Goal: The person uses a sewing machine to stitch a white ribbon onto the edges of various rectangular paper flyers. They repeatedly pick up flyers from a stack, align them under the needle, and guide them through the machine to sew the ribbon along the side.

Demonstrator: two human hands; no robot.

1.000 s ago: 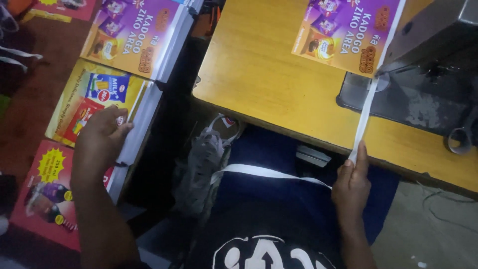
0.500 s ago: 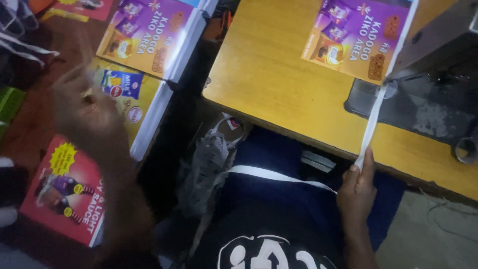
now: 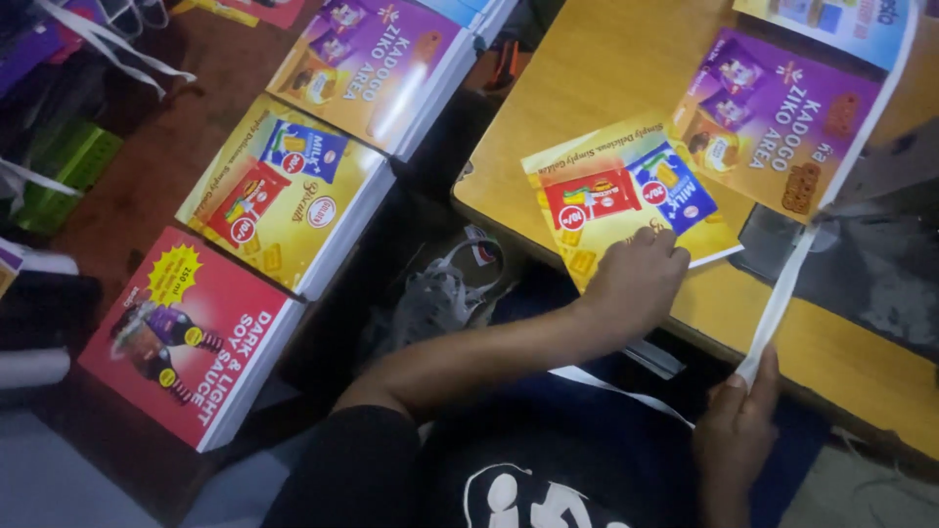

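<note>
My left hand (image 3: 638,276) presses flat on the near corner of a yellow printed sheet (image 3: 626,196) that lies on the wooden table (image 3: 606,78). My right hand (image 3: 738,425) pinches the lower end of a white strip (image 3: 782,298) at the table's front edge. The strip runs up along the edge of a purple printed sheet (image 3: 773,122) toward the dark machine bed (image 3: 871,264).
Stacks of printed sheets sit on the floor to my left: a purple stack (image 3: 386,64), a yellow stack (image 3: 284,191), a red stack (image 3: 191,332). A grey shoe (image 3: 435,293) lies under the table. Another sheet (image 3: 831,20) lies at the table's far right.
My left hand left the yellow floor stack, swung right and laid a yellow sheet on the table. My right hand kept its hold on the white strip.
</note>
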